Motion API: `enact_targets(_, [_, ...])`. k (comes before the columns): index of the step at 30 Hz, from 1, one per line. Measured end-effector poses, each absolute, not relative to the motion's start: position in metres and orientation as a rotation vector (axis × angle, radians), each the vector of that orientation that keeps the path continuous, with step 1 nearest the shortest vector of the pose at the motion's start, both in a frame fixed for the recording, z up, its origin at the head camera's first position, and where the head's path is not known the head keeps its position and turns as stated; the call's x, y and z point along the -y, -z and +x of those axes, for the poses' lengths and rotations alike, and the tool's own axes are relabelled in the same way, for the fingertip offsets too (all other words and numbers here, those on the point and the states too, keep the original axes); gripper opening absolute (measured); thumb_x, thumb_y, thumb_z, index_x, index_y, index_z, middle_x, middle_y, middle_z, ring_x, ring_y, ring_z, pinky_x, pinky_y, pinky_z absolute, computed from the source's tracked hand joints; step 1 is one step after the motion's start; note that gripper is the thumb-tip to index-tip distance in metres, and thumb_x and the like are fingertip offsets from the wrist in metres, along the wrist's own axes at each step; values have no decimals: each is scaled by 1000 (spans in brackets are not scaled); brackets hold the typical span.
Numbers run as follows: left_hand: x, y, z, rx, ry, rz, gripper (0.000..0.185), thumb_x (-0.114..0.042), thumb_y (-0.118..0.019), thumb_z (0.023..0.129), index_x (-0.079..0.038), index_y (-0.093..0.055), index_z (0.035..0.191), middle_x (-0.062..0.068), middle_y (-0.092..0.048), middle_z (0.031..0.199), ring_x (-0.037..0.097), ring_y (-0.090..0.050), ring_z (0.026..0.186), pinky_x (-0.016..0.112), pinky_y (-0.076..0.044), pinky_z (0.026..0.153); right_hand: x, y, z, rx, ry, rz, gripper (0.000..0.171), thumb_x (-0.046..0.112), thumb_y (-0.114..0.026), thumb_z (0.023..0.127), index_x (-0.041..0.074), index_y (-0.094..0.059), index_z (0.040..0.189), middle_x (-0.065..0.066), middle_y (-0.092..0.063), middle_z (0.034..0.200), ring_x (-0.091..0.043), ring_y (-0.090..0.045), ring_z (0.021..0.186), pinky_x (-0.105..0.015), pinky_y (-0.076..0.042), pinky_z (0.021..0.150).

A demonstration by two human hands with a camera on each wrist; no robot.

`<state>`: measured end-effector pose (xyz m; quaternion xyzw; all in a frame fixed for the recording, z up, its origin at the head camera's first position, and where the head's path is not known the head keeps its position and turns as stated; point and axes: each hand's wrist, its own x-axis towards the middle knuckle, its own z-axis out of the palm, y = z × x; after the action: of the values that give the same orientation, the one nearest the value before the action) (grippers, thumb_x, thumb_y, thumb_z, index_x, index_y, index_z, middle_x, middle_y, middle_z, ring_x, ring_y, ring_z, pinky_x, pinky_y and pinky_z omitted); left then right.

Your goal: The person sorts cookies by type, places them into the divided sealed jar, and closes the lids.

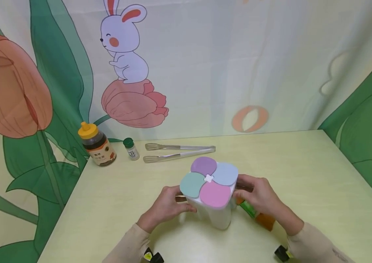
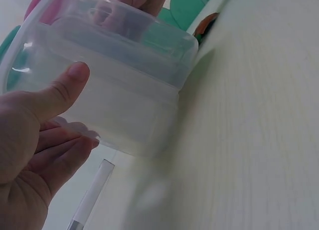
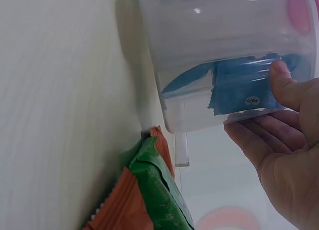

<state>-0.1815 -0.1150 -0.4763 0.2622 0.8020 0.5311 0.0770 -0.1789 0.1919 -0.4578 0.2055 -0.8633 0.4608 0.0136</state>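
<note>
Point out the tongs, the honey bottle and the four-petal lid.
tongs [image 1: 179, 152]: head view, middle of the two metal arms.
honey bottle [image 1: 98, 148]: head view, its labelled body.
four-petal lid [image 1: 209, 181]: head view, near the white centre piece.

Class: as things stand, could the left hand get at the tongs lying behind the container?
Probably yes: the tongs lie uncovered on the table, though the left hand must first release the container.

Translucent container [image 1: 213, 208], four pastel lids, upright
</note>
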Motion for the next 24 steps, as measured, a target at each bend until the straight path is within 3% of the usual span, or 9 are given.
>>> enact_targets(24, [107,480,-176,-2475,-1551,766,46,-17,-86,73,-10,-68,114,8,-72,111,23,-70,102,23,-58,81,-188,461,-197,2731,-1364,584,38,4,-69,88,1,-62,125,-17,-68,117,-32,-68,104,-37,-59,84])
